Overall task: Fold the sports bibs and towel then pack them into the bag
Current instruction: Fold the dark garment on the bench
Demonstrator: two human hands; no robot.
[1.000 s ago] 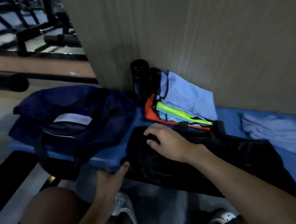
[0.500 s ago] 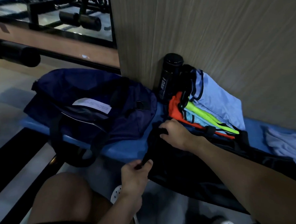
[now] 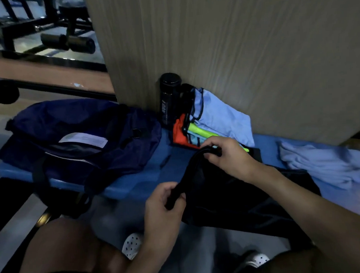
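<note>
- Black bib [image 3: 230,198] on blue counter [image 3: 168,172], front edge draped over, left end lifted.
- Left grip [image 3: 163,202] pinches its strap; right grip [image 3: 228,156] clenched on the same strap (further up).
- Folded bibs [image 3: 217,117] just behind, beside bottle [image 3: 170,99].
- Bag [image 3: 81,141] left, towel [image 3: 326,166] right.

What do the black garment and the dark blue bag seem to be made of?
Black garment: probably thin synthetic cloth, matte; it hangs limp off the bench. Dark blue bag: likely nylon, slight sheen, soft crumpled folds.
</note>
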